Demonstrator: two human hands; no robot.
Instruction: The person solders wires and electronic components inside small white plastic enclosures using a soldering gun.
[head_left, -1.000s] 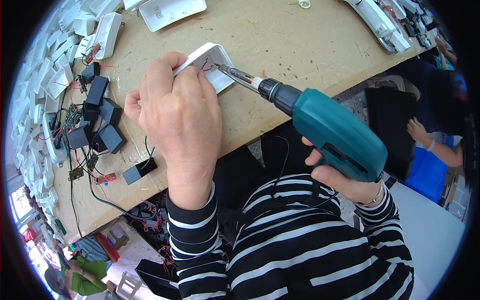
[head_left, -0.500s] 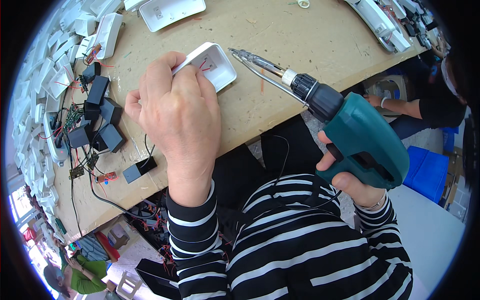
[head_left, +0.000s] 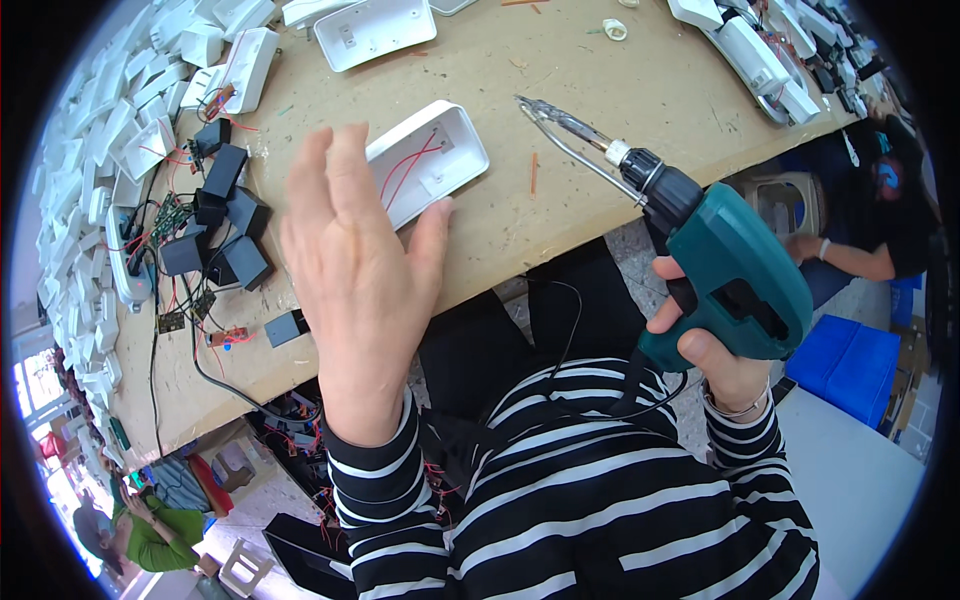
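Observation:
My left hand [head_left: 360,270] is raised over the wooden table's front edge, fingers spread and holding nothing. Its thumb tip reaches the near side of a white plastic housing [head_left: 428,160] that lies open side up with thin red wires inside. My right hand [head_left: 715,365] grips the handle of a teal soldering gun [head_left: 725,265]. The gun's long metal tip [head_left: 560,130] points up and left over the table, off to the right of the housing and apart from it.
Black adapter blocks, small circuit boards and cables [head_left: 215,225] lie to the left. Several white housings [head_left: 120,150] are piled along the far left, with more at the top [head_left: 375,30] and top right [head_left: 760,60]. Another person [head_left: 880,220] sits at the right. A blue crate [head_left: 850,365] stands below.
My left hand has let go of the white housing and opened above it. The soldering gun has drawn back to the right, its tip leaving the housing.

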